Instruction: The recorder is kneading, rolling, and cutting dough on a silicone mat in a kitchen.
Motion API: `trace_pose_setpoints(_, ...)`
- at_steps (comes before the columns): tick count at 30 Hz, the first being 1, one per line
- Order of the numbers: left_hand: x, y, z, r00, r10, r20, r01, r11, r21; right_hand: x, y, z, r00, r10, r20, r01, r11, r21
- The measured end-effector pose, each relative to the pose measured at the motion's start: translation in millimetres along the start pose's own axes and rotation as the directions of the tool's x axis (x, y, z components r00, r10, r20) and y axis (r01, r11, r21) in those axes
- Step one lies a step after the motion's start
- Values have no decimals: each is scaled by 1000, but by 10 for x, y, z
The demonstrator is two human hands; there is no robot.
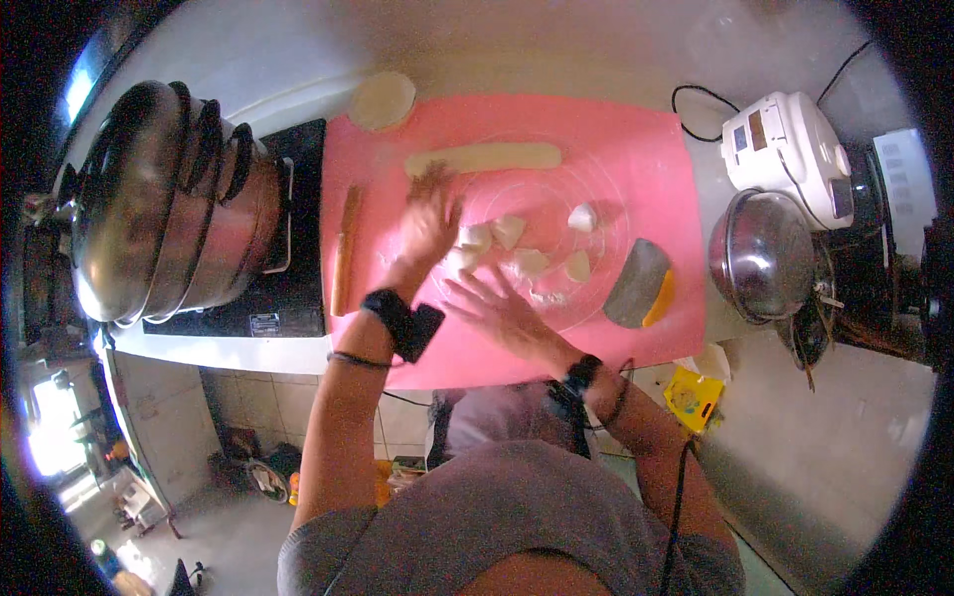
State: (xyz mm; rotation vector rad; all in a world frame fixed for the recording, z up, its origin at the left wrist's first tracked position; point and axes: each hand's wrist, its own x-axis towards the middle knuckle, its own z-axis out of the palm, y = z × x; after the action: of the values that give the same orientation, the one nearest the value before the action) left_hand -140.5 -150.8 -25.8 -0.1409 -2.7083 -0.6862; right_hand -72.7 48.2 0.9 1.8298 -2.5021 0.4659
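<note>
My left hand (432, 220), blurred, is over the pink mat (656, 171) just below a long roll of dough (484, 159), fingers spread. Beside it lie several cut pieces of white dough (509, 231), apparently dusted with flour. My right hand (503, 309) spreads its fingers low over the mat, near the lower dough pieces (531, 262). Nothing shows in either hand. Two more dough pieces (579, 266) lie farther right, with a patch of flour (549, 298) below. A dough scraper (637, 283) with an orange edge rests at the mat's right; a wooden rolling pin (343, 261) lies along its left side.
A large steel steamer pot (209, 216) stands on the black cooktop (305, 194) at left. A pale round object (382, 100) sits at the mat's upper left corner. On the right are a white appliance (790, 156), a steel bowl (768, 253) and a yellow packet (693, 397).
</note>
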Motion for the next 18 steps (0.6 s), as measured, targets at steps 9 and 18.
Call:
trace_pose_setpoints(9,482,-435,-13,992,-77,101,60,986,154,-208,972,-133,881,472,11,-455,855,-250)
trace_pose_setpoints(18,540,-227,-59,948,-204,246,138,955,262,231,1823,-419,743,540,-396,-597,802,-27)
